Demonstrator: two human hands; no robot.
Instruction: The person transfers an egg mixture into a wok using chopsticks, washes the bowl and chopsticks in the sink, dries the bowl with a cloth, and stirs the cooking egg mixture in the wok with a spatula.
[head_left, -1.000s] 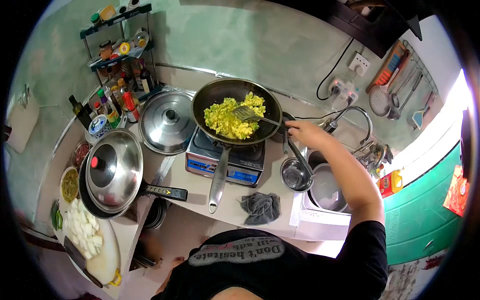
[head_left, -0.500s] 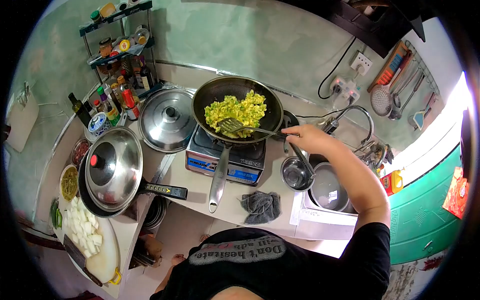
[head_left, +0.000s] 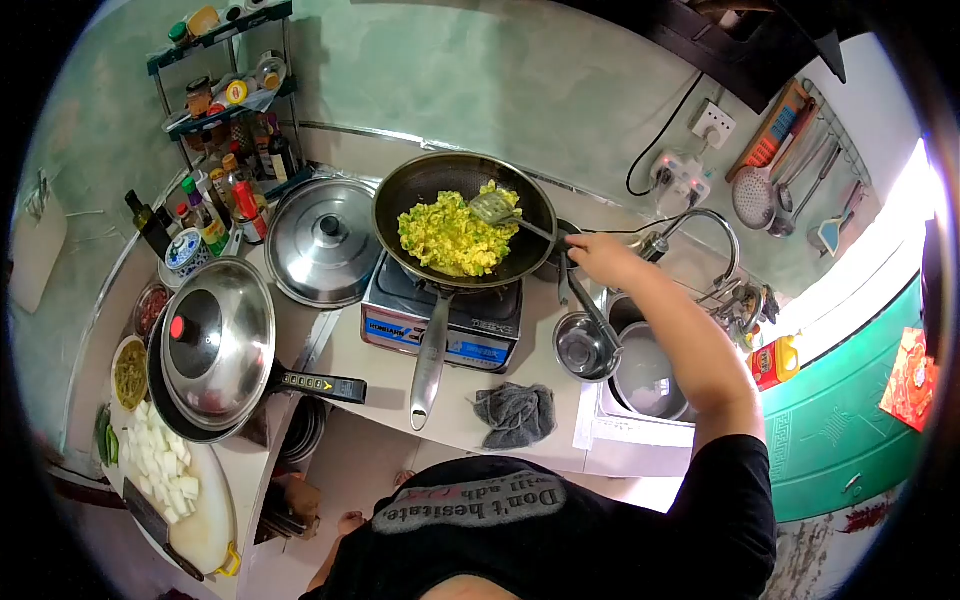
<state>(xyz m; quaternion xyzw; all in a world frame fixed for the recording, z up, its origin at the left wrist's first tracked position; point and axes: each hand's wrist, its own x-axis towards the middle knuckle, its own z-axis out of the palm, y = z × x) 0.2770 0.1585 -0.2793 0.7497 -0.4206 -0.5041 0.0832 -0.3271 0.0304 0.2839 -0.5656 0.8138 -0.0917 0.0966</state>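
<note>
My right hand (head_left: pixel 602 258) is closed around the handle end of a slotted metal spatula (head_left: pixel 492 208). The spatula's blade rests at the right edge of scrambled eggs with green bits (head_left: pixel 455 235). They lie in a dark wok (head_left: pixel 388 215) on a portable gas stove (head_left: pixel 400 305), the wok's metal handle (head_left: pixel 430 375) pointing toward me. Below my right hand, a small steel bowl (head_left: pixel 585 345) and a ladle-like long handle (head_left: pixel 592 300) sit beside the sink. My left hand cannot be seen.
Left of the stove are a steel lid (head_left: pixel 315 270) and a lidded pan (head_left: pixel 235 370). White chunks (head_left: pixel 165 465) and a cleaver (head_left: pixel 150 518) lie on a cutting board (head_left: pixel 215 510). A grey cloth (head_left: pixel 515 412) lies at the counter's front edge. A faucet (head_left: pixel 730 235) arches over the sink.
My right hand has lifted the spatula's blade from the front of the eggs to their upper right side. The eggs are gathered differently. The whole view has shifted slightly.
</note>
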